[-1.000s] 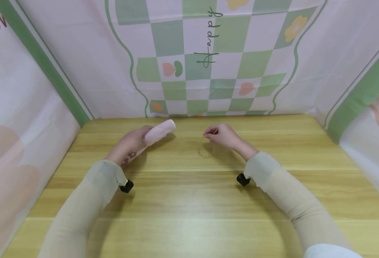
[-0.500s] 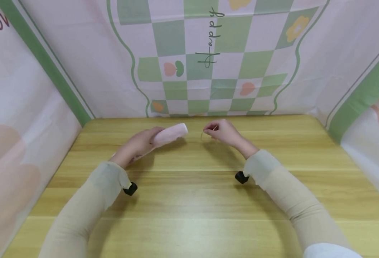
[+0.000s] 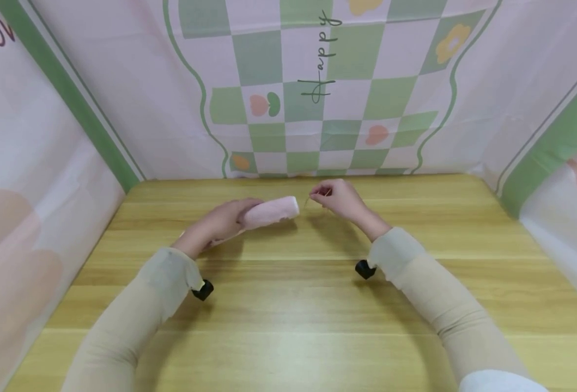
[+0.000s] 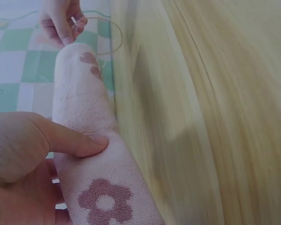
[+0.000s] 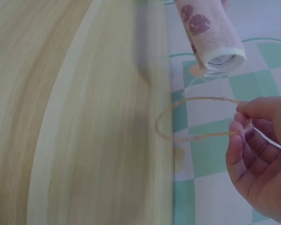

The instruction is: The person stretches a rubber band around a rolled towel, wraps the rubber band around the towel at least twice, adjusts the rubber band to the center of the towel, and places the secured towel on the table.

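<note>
Jutting past gripping left fingers (image 4: 91, 144), rolled cloth (image 4: 84, 112) ends near right fingers (image 5: 235, 150) pinching a band (image 5: 199, 137).

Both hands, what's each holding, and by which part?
The left hand holds the rolled cloth partway along its length; the right hand pinches the band at one side.

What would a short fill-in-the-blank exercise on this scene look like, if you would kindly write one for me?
Of the left grip and the right grip, the one pinching the thin tan band is the ____ one.
The pink towel in the other grip is ____ into a tube.
In the left wrist view, the dark pattern nearest the camera forms a ____.
The checked cloth behind the table bears the sideways word ____.

Missing words: right; rolled; flower; Happy.
</note>
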A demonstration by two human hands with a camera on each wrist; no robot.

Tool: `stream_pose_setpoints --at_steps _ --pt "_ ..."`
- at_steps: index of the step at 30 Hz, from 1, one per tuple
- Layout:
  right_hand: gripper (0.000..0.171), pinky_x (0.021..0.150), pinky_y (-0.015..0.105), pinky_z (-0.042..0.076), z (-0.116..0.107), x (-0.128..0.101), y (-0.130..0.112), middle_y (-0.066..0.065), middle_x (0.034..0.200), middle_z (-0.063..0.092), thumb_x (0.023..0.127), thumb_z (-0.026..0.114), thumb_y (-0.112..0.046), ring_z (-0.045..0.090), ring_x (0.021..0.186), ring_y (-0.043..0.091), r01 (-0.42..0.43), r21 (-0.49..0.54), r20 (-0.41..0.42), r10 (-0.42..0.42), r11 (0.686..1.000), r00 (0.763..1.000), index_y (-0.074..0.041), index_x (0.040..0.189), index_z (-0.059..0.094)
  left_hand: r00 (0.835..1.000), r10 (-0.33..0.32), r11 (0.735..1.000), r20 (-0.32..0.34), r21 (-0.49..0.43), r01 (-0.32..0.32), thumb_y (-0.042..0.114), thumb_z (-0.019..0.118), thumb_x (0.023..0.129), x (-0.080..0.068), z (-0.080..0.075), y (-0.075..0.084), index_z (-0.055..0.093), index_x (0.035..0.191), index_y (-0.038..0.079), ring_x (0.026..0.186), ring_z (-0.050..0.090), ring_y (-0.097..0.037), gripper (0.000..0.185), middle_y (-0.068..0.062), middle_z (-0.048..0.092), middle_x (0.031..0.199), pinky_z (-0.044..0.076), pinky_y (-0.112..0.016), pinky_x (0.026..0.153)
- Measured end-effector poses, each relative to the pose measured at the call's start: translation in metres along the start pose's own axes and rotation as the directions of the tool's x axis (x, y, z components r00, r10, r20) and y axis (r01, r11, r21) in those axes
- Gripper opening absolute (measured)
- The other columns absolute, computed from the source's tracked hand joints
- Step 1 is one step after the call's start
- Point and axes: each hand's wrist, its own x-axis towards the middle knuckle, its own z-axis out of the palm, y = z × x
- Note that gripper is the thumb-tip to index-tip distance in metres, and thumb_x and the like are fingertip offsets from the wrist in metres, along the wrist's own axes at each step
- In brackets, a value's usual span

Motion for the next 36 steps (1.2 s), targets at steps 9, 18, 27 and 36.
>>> stream_pose_setpoints --at_steps 9,18,27,36 --pt "0.020 0.063 0.029 0.054 0.005 0.001 0.000 0.022 0.101 0.070 0.101 0.067 -0.017 0.067 0.084 0.040 -0.014 0.043 -0.012 0.015 0.999 1.000 -0.001 0.109 0.074 0.998 0.039 0.999 0.053 0.030 -0.041 -0.005 0.056 0.100 -0.001 0.003 0.005 0.042 0.157 0.019 0.143 0.040 -0.040 0.063 -0.017 0.043 0.157 0.033 -0.059 0.114" --pt "0.021 0.063 0.028 0.054 0.014 0.004 -0.001 0.015 0.097 0.070 0.101 0.067 -0.017 0.067 0.082 0.035 -0.013 0.080 -0.018 0.014 0.997 1.000 -0.001 0.111 0.074 0.996 0.066 0.997 0.060 0.023 -0.067 -0.003 0.061 0.099 0.000 0.006 0.008 0.045 0.156 0.019 0.141 0.041 -0.041 0.063 -0.016 0.046 0.155 0.033 -0.059 0.114" --pt "0.021 0.073 0.043 0.059 0.018 0.005 -0.008 0.016 0.097 0.070 0.100 0.068 -0.014 0.067 0.084 0.039 0.016 0.122 -0.031 -0.012 0.992 0.999 0.003 0.111 0.073 0.994 0.083 0.997 0.072 -0.001 -0.083 0.003 0.063 0.100 0.003 0.008 0.013 0.046 0.155 0.019 0.139 0.045 -0.038 0.060 -0.015 0.050 0.152 0.035 -0.057 0.114" --pt "0.018 0.064 0.027 0.053 0.024 0.005 -0.011 0.013 0.092 0.070 0.099 0.069 -0.013 0.061 0.078 0.021 0.049 0.090 -0.056 -0.044 0.995 0.997 0.001 0.107 0.075 0.995 0.016 1.000 0.094 0.012 -0.018 0.006 0.063 0.100 0.008 0.014 0.011 0.039 0.159 0.021 0.141 0.042 -0.040 0.066 -0.015 0.044 0.157 0.033 -0.058 0.114"
